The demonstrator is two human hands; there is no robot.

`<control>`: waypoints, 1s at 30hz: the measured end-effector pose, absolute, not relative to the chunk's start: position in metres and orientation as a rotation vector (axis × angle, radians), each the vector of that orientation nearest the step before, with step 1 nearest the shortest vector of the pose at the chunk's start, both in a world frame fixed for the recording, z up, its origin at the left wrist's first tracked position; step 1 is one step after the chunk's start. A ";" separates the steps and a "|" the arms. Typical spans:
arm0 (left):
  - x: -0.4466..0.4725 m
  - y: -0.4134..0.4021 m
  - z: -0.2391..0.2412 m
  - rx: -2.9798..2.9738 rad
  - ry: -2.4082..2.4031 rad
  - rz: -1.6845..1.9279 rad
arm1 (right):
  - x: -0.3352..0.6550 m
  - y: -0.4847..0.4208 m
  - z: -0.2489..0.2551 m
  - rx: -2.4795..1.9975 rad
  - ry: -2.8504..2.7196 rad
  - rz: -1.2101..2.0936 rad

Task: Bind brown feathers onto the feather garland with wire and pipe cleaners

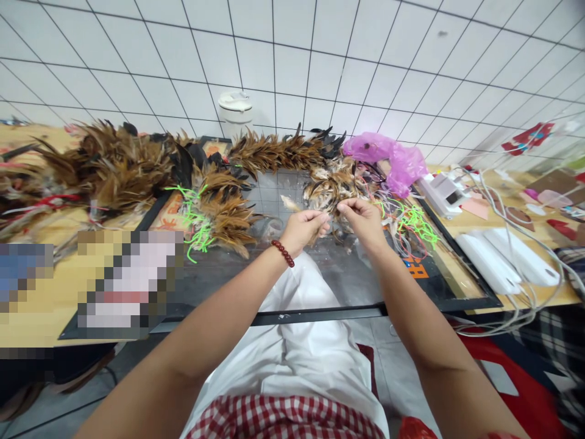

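Observation:
My left hand (305,229), with a dark red bead bracelet (283,253) at the wrist, is closed with thumb and fingers together. Facing it, a short gap to the right, my right hand (364,221) pinches thumb against forefinger. Whatever either hand holds is too small to make out. Just behind them lies a loose pile of pale and brown feathers (331,182). A single pale feather (289,203) rests on the dark glass-like board (205,286) under my hands. Left of my hands is a bundle of brown feathers (228,210) with bright green ties (197,225).
Brown feather bunches (132,161) heap up at the left, and a feather row (278,151) runs along the back. A purple plastic bag (397,158), green and pink strings (418,225), a white device (442,192), white power strips (489,259) and cables (525,286) lie right. A white lidded container (235,113) stands behind.

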State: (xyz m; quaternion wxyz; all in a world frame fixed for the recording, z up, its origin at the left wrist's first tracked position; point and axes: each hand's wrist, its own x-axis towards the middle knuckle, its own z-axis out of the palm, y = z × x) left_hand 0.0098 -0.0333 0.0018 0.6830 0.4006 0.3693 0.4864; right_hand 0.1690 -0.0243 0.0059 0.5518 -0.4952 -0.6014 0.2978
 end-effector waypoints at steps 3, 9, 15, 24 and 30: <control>0.009 -0.032 0.000 0.910 0.850 1.084 | 0.174 -0.023 0.008 -1.196 -1.484 0.739; 0.005 -0.035 0.002 1.041 0.880 0.997 | 0.168 -0.031 0.012 -0.982 -1.632 0.935; 0.006 -0.040 0.005 1.141 0.867 0.956 | 0.164 -0.032 0.013 -0.984 -1.580 0.995; 0.005 -0.038 0.008 1.110 0.999 1.045 | 0.195 -0.036 0.026 -1.561 -1.992 0.926; 0.006 -0.037 0.005 1.090 1.021 1.084 | 0.215 -0.038 0.031 -1.706 -2.337 0.936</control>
